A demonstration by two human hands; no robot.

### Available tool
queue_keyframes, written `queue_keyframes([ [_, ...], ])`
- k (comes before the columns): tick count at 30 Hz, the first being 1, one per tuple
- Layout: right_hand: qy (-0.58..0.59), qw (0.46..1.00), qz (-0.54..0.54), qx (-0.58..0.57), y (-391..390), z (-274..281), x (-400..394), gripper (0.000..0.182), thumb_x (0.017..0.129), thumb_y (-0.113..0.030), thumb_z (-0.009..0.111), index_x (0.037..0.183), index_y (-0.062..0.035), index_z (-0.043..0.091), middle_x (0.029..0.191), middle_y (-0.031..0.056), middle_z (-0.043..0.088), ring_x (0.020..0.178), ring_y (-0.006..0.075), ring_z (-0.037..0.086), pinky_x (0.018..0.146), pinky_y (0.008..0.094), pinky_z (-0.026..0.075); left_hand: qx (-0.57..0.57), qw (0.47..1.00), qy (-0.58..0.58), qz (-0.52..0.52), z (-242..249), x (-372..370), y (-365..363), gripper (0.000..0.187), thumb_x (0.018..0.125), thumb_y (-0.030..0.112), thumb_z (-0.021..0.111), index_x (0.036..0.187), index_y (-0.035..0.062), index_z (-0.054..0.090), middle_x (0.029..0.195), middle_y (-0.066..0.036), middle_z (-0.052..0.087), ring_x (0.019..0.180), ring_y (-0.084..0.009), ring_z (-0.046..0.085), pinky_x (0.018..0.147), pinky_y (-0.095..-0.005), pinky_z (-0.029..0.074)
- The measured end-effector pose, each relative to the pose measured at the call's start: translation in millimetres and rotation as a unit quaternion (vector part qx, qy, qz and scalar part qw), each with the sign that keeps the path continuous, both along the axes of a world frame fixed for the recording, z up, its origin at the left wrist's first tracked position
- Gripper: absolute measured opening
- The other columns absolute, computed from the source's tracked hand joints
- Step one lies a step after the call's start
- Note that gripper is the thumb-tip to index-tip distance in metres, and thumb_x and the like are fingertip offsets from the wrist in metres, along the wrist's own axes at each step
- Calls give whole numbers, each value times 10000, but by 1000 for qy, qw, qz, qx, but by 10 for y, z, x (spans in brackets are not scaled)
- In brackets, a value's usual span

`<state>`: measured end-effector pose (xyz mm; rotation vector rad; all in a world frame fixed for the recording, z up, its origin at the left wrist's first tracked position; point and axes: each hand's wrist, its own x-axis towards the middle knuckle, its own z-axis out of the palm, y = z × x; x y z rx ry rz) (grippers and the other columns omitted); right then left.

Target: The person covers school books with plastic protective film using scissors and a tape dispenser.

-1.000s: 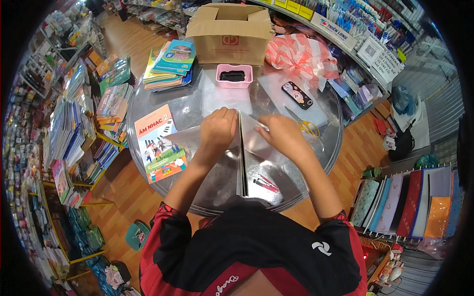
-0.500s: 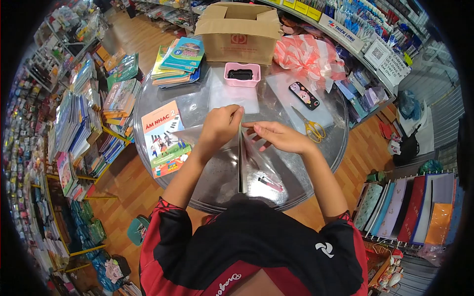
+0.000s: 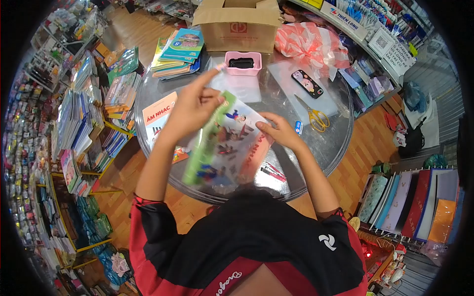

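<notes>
A green and orange book [image 3: 229, 143] is held up, tilted and slightly blurred, over the round metal table [image 3: 192, 190]. My left hand [image 3: 200, 106] grips its top corner, with the index finger stretched toward the pink basket [image 3: 242, 70]. My right hand [image 3: 280, 130] pinches the book's right edge. Behind my left forearm lies another music book [image 3: 160, 116]. Right of my right hand are a small blue item [image 3: 298, 128] and yellow-handled scissors [image 3: 317, 120]. A dark and red slim item [image 3: 274, 172] lies near the table's front edge.
Stacked books [image 3: 180, 52] stand at the table's back left, beside a cardboard box [image 3: 237, 29]. A red and white plastic bag [image 3: 311, 47] sits behind a patterned phone [image 3: 306, 84] on clear plastic sheets [image 3: 281, 74]. Bookshelves stand at the left.
The book, edge-on before, has turned to show its cover. My left hand has moved left, its index finger now extended. The small blue item has come into view.
</notes>
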<state>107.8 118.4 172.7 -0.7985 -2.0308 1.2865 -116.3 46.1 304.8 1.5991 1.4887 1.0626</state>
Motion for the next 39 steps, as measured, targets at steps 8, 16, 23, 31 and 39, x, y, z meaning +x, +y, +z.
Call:
queue_keyframes([
  [8,25,980,88,-178,-80,-145,186,310,808,-243,617,1017,-17,579,832,-8,601,727,49,532,616,209,443,-22,997,-58,-38,46,-439,362,554,772,20,608,1262,-20,351,806,-75,637,724,-65,557,672,-190,423],
  [16,67,923,15,-378,-229,-583,279,255,815,-166,597,1002,7,589,877,38,629,754,79,572,674,219,447,-56,989,133,11,-746,-599,880,557,740,228,661,1192,-14,443,760,-116,641,681,-162,599,633,-270,458],
  [23,-133,961,-194,-147,-367,-1505,388,385,744,-267,657,995,12,570,805,106,637,697,193,609,627,279,469,-12,952,300,66,-1560,-408,446,512,734,362,633,1111,35,520,951,-203,590,894,-341,570,781,-380,446],
  [31,-258,943,-116,178,-436,-1276,109,588,744,-265,611,1277,-152,389,1334,211,294,1215,363,315,979,424,275,-13,913,382,141,-2606,176,-378,622,732,433,609,1196,48,458,1344,-238,245,1247,-403,223,957,-541,236],
  [39,-234,948,-106,189,-263,-1481,-111,494,793,-265,573,1238,-99,438,1330,202,320,1248,352,278,995,416,264,-30,886,398,236,-2945,9,-276,608,772,455,551,1213,50,445,1391,-211,174,1280,-353,191,979,-544,197],
])
